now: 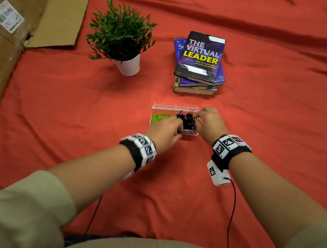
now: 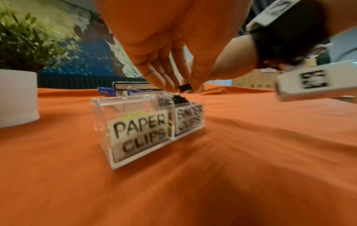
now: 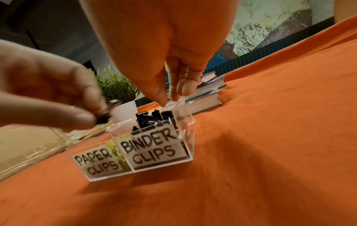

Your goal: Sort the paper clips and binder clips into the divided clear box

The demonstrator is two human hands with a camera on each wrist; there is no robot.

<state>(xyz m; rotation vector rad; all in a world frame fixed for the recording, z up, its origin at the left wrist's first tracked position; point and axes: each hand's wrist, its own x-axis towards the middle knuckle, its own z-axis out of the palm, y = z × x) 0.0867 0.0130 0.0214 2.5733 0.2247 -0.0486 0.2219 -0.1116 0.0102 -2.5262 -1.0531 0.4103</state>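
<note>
Left hand (image 2: 173, 50) pinching black binder clip (image 2: 185, 88), right hand (image 3: 164, 50) pinching a clip's wire handle (image 3: 164, 109), head view hides both

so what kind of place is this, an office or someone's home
Hard to say; probably a staged desk-like setup in an office or lab. A red cloth covers the surface, with a stack of books, a potted plant, a cardboard box, and a mural behind.

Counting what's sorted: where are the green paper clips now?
In the head view, the green paper clips lie in the clear box's left compartment, beside the binder clips on its right.
</note>
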